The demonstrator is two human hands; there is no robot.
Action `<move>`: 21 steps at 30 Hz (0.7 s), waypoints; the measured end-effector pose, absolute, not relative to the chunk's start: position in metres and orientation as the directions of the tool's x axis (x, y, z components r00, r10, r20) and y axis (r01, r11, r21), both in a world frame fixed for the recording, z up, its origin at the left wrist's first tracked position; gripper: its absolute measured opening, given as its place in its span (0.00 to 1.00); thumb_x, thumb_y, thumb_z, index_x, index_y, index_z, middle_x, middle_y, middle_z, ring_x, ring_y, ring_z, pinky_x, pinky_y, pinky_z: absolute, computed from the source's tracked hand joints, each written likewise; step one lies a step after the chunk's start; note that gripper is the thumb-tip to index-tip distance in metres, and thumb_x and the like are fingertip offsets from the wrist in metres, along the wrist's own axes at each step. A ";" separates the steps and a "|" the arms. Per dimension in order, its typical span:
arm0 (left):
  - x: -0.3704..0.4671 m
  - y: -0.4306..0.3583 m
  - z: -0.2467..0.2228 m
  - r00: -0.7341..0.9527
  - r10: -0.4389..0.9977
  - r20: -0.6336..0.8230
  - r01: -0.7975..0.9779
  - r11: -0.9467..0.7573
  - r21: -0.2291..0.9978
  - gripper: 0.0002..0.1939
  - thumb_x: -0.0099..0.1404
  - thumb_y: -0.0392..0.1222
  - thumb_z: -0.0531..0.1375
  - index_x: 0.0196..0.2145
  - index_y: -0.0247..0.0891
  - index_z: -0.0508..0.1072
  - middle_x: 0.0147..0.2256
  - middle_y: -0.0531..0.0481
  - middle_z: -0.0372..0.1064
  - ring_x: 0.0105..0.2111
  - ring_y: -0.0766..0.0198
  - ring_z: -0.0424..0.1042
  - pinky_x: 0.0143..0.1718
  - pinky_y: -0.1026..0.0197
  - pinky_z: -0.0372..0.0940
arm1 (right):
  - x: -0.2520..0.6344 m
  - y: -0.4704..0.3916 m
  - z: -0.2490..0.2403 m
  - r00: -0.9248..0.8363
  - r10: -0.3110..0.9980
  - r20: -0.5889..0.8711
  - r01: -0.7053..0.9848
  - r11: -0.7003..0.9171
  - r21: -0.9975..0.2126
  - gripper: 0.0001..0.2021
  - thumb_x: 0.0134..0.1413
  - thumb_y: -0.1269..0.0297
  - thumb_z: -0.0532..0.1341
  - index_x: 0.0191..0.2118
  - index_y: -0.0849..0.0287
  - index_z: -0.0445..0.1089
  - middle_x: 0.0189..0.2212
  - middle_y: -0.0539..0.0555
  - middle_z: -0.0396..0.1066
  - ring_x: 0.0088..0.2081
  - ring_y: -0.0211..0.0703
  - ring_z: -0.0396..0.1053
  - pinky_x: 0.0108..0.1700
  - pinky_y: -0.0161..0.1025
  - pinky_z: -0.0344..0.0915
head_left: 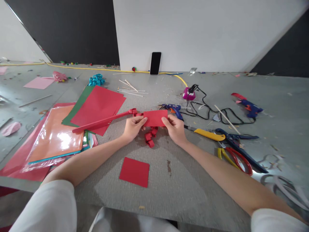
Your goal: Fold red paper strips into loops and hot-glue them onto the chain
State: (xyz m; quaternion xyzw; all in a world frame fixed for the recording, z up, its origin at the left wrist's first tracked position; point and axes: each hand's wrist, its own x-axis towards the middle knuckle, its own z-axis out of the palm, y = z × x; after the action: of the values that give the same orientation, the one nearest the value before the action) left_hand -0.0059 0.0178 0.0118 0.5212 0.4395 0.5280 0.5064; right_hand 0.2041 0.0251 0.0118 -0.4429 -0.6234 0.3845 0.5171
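Between both hands, above the grey table, a small red paper rectangle (155, 118) is stretched out level. My left hand (133, 128) pinches its left edge, thumb on top. The right edge is gripped by my right hand (175, 127) in the same way. Under the paper lie curled red paper strips (150, 137), partly hidden by it and by my fingers. A long folded red strip (103, 121) runs left from the curls across the stacked sheets. Nearer my body, a second red paper piece (134, 172) rests flat on the table.
Left are red sheets (98, 104), a green sheet (79, 104) and plastic-wrapped orange paper (58, 135). Right are two glue guns (177, 111) with black cords, a yellow cutter (210, 134) and scissors (238, 159). A phone (155, 63) leans on the wall.
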 end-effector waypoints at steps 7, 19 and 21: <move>-0.005 0.021 0.009 0.048 0.998 0.028 -0.183 -0.018 0.983 0.21 0.58 0.58 0.70 0.32 0.33 0.79 0.22 0.51 0.72 0.20 0.67 0.70 0.24 0.64 0.68 | 0.207 0.026 0.010 -0.144 0.978 0.152 0.003 0.154 -0.988 0.19 0.59 0.43 0.66 0.29 0.55 0.72 0.21 0.51 0.72 0.20 0.39 0.65 0.18 0.36 0.55; -0.009 0.026 0.010 0.126 0.990 -0.062 -0.304 0.098 0.948 0.21 0.53 0.55 0.73 0.29 0.33 0.77 0.21 0.51 0.71 0.21 0.66 0.71 0.24 0.63 0.68 | 0.213 0.035 0.014 -0.345 0.936 0.074 -0.234 -0.010 -0.972 0.20 0.55 0.48 0.65 0.48 0.55 0.75 0.32 0.56 0.79 0.29 0.48 0.76 0.23 0.40 0.65; -0.009 0.028 0.010 0.120 0.990 -0.076 -0.336 0.112 0.935 0.21 0.52 0.55 0.74 0.28 0.33 0.77 0.21 0.52 0.71 0.21 0.67 0.70 0.24 0.64 0.68 | 0.214 0.037 0.013 -0.389 0.914 0.116 -0.235 0.023 -0.972 0.23 0.54 0.48 0.65 0.52 0.56 0.74 0.36 0.59 0.80 0.36 0.52 0.78 0.29 0.43 0.69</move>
State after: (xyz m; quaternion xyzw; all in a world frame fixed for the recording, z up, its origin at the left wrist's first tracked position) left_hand -0.0095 0.0279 0.0102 0.4067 0.4019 0.5277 0.6282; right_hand 0.2141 0.0367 0.0130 -0.3091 -0.5492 0.6268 0.4582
